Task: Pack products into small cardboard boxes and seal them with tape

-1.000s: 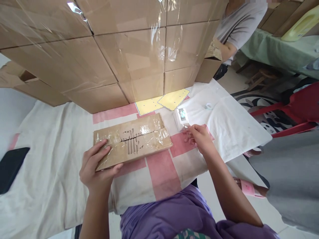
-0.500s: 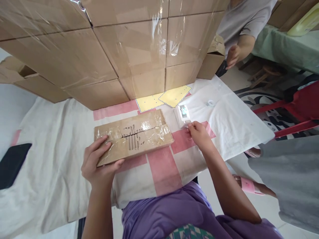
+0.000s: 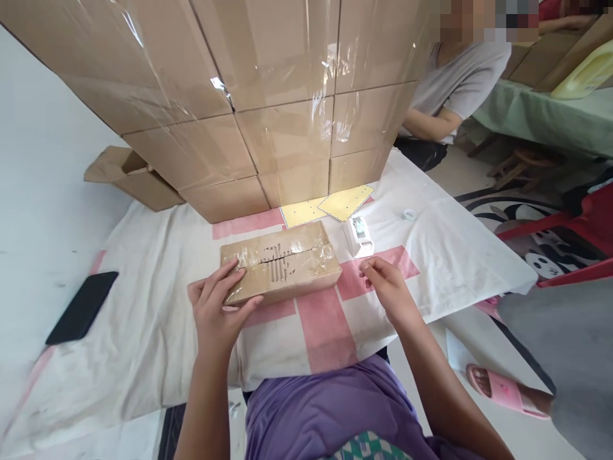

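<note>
Since the taped carton [image 3: 287,265] looks stiff yet slippery, spread left fingers [image 3: 233,280] sensibly grip its eight-o'clock end, right fingers [image 3: 378,264] curled, contents unclear.

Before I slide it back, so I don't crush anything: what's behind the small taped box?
Behind the small taped box lie two overlapping yellow sheets, with stacked cartons beyond. The box covers its own far side and whatever sits right against it.

Cardboard box [image 3: 282,262] with glossy tape [image 3: 329,253], smooth white plastic device [image 3: 359,239], creased matt tablecloth [image 3: 153,313]
</note>
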Tool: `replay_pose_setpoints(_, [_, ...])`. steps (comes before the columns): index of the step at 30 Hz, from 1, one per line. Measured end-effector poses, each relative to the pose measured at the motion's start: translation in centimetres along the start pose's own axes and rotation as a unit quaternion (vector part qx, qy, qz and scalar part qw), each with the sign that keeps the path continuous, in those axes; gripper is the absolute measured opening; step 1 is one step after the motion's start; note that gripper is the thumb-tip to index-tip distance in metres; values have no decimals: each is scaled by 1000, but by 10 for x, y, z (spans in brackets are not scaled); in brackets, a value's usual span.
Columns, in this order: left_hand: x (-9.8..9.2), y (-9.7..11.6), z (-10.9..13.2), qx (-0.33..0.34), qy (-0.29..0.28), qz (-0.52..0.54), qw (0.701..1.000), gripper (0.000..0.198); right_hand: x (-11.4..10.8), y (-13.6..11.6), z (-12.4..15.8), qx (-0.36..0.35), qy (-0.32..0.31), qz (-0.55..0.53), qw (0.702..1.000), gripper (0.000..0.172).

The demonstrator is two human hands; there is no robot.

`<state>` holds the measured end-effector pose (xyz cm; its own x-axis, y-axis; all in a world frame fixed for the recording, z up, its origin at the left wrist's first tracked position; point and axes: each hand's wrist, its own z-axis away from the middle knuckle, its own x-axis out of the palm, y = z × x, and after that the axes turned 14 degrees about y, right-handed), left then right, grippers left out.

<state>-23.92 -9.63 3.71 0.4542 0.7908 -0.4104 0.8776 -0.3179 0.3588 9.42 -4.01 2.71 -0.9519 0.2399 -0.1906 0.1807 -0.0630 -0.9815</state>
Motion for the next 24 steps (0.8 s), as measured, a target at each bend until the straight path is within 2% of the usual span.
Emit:
replay_pose_setpoints(5, [-12, 24, -9, 50, 34, -70, 996, 37, 3, -51, 26, -117, -34, -48, 991, 18])
replay_pose_setpoints(8, [-24, 56, -13, 57, 115, -14, 992, 28, 10, -82, 42, -172, -73, -88, 979, 10])
replay_pose_setpoints(9, [-27, 69, -14, 48, 123, 19, 991, 28, 14, -90, 48, -188, -93, -105, 972, 8])
replay_pose_setpoints(12, [-30, 102, -13, 15, 49, 94, 994, 35, 32, -107, 66, -216, -156, -157, 951, 11])
replay_pose_setpoints(14, [-28, 113, -10, -22, 6, 127, 992, 30, 45, -110, 75, -212, -192, -186, 940, 13])
replay_pose_setpoints(17, [-24, 114, 1, -120, -11, 205, 971, 11, 63, -107, 83, -194, -217, -200, 935, 11])
replay_pose_setpoints(22, [-25, 104, 17, -241, -10, 273, 931, 14, 71, -101, 84, -200, -223, -180, 937, 14])
replay_pose_setpoints(24, [-25, 104, 18, -269, 2, 270, 924, 13, 69, -104, 76, -239, -184, -145, 942, 21])
